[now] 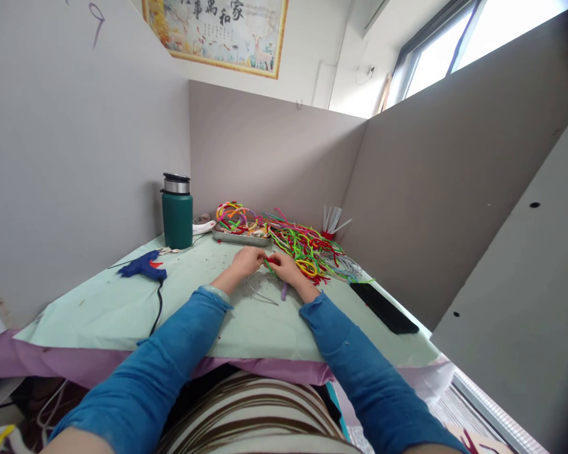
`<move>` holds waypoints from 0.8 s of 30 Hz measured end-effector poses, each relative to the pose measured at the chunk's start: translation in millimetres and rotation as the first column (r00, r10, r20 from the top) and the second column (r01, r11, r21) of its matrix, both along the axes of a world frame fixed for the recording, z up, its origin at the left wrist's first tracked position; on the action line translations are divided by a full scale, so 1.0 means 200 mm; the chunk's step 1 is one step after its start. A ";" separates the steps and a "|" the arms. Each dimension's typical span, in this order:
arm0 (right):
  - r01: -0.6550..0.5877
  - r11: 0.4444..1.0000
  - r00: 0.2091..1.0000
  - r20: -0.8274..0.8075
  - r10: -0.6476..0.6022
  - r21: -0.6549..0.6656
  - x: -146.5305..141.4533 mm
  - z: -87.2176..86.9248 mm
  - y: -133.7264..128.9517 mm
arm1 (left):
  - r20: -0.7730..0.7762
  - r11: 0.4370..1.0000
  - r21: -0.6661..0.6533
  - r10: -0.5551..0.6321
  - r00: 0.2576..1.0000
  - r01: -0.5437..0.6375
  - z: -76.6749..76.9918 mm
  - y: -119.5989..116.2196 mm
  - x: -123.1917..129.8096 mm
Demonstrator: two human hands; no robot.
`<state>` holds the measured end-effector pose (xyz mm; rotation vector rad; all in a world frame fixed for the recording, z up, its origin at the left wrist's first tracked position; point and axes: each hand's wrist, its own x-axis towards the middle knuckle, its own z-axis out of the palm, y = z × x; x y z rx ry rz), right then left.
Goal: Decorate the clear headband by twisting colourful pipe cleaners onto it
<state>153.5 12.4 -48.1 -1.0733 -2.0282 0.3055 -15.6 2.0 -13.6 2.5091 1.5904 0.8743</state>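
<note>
Over the middle of the table, my left hand [248,260] and my right hand [285,267] meet fingertip to fingertip. Between them they pinch a small red and green fuzzy piece [269,261]; its exact shape is too small to tell. Just below my right hand a short purple fuzzy piece [284,291] lies on the cloth, and a thin grey wire [265,296] curves beside it. Behind my right hand spreads a large heap of coloured fuzzy stems [307,246]. A metal tray [241,239] with more twisted coloured stems stands behind my left hand.
A green bottle [177,217] stands at the back left, with a blue glue gun [144,267] and its cord nearer. At the right edge lies a black phone-like slab [383,308]. A red holder [328,236] with clear sticks stands at the back. Grey partitions [274,145] enclose the table.
</note>
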 end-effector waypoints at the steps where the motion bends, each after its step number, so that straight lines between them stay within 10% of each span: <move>1: -0.007 1.000 1.000 0.000 0.007 0.000 0.00 0.00 0.00 | 0.003 1.000 -0.006 0.001 1.000 -0.001 0.00 0.00 0.00; 24: -0.005 1.000 0.999 0.045 0.006 -0.026 -0.01 0.03 -0.05 | 0.029 0.999 -0.041 0.004 1.000 -0.003 0.03 -0.01 0.01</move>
